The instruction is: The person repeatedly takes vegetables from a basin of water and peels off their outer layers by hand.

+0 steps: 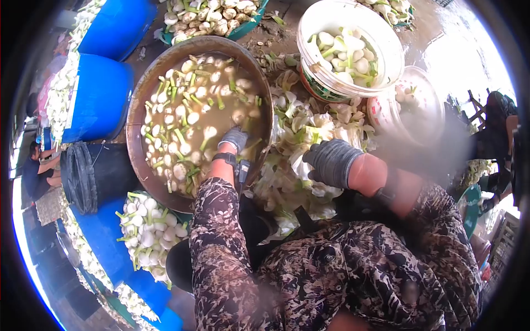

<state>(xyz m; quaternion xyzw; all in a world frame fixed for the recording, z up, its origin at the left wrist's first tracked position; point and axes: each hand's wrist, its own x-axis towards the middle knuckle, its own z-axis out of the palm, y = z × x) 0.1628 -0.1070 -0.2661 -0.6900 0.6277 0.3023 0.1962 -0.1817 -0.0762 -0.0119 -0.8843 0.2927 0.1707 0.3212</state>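
1. Now, the basin (134, 124) is sitting at ten o'clock.
2. Right hand (332, 162) is hovering apart, hold unclear.
3. Left hand (234, 139) is resting half-sunk at basin's four, seemingly gathering; grip hidden.
4. Bulbs (192, 118) are floating inside; lifting is needing a pinch.

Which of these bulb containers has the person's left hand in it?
The round brown basin, left of the white bucket; it alone shows murky water, and the gloved left hand is in it.
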